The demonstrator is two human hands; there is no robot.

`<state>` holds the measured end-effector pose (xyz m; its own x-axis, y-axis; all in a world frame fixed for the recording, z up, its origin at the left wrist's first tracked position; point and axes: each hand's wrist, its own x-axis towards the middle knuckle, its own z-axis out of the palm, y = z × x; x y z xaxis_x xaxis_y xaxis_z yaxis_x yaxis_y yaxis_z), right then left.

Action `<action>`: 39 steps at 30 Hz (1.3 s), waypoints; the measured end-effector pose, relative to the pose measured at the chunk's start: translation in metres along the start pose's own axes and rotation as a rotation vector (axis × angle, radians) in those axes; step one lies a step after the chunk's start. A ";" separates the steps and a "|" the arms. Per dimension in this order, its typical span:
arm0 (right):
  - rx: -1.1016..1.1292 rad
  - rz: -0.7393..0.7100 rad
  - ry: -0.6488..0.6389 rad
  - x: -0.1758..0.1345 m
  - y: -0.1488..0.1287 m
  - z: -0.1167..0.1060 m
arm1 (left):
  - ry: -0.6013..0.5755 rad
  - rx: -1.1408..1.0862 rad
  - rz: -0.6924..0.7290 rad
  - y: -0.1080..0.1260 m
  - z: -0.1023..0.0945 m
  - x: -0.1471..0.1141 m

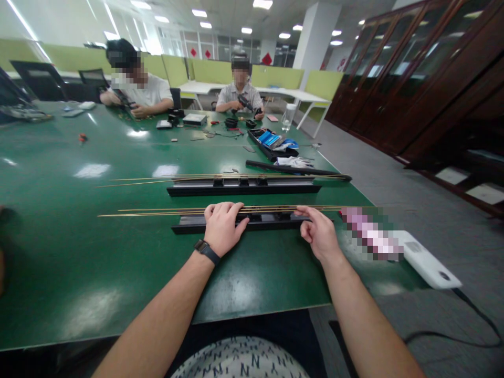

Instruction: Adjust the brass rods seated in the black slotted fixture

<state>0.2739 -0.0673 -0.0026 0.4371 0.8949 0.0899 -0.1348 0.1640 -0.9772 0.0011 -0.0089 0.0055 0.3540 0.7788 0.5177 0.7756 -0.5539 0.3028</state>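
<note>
A long black rail [189, 227] with a grey inner channel lies crosswise before me on the green table. Several thin golden rods [157, 211] run along it and stick out past its ends. My left hand [223, 224], with a dark watch at the wrist, is bent over the rail and rods, fingertips on the far side and thumb spread to the right. Near the rail's right end is my right hand [318, 231], index finger stretched to the rods and other fingers loosely curled. Beyond lies a second black rail [244, 191] with similar rods above it.
A black tube [299, 170] and white gloves [293, 161] lie behind the rails, near a black tray [271, 149] of blue packets. At my right are a blurred pink object [370, 233] and a white corded device [427, 260]. Two people sit across the green table [98, 273].
</note>
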 end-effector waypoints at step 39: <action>0.006 0.002 0.104 0.003 0.002 -0.001 | 0.010 0.013 0.012 0.000 0.000 0.000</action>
<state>0.2760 -0.0648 -0.0043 0.5271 0.8472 0.0670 -0.1412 0.1650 -0.9761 0.0010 -0.0084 0.0054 0.3578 0.7693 0.5294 0.7780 -0.5591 0.2866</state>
